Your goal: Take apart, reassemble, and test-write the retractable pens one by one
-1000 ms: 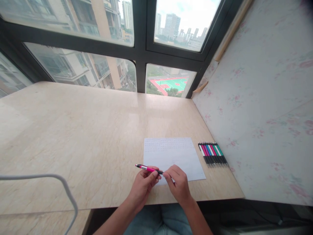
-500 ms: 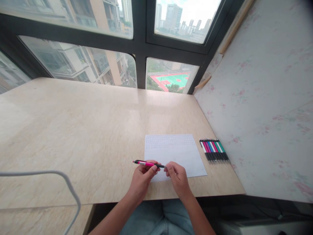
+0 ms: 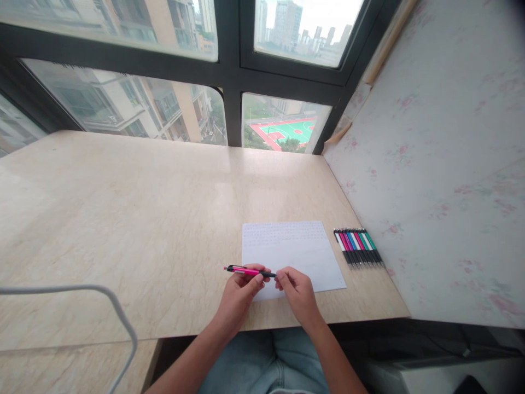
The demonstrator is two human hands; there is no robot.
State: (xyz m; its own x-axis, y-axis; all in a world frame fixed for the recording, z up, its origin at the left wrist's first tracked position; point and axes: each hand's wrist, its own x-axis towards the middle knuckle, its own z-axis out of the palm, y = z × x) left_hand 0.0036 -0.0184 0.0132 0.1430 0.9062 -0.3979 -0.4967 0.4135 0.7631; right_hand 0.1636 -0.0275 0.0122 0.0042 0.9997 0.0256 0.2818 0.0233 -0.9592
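My left hand (image 3: 240, 293) holds a pink and black pen (image 3: 245, 270) level above the near edge of the table, its clip end pointing left. The fingers of my right hand (image 3: 297, 290) are pinched at the pen's black tip end. Both hands hover over the lower left corner of a white sheet of paper (image 3: 293, 251) with faint writing along its top.
A row of several pens (image 3: 359, 246) with pink, blue and green barrels lies to the right of the sheet, near the flowered wall (image 3: 430, 164). The beige marble table (image 3: 123, 219) runs to the window. A white curved wire (image 3: 110, 312) crosses the lower left.
The hands and pen keep the same pose. The view has tilted slightly, so paper and pens sit a little higher in the picture.
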